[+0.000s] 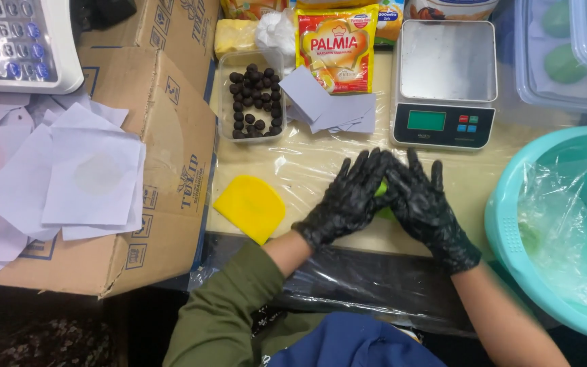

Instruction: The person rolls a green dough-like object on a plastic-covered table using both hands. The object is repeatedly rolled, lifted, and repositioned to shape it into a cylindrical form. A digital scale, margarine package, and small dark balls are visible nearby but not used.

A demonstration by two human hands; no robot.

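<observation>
Both forearms angled inward; left hand and right hand, black-gloved, fingers spread, pressed around green dough

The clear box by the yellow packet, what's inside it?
The clear box holds many small dark round balls, heaped toward its right side, with bare bottom showing at the left. Whatever lies beneath the heap is covered.

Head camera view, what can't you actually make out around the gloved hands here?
- Green lump, head view: mostly covered by the left hand and right hand; shape unclear.
- Teal bowl: cut by the right edge; contents veiled by crinkled plastic.
- Clear tub: cut by the top-right corner; green pieces blurred behind its wall.
</observation>
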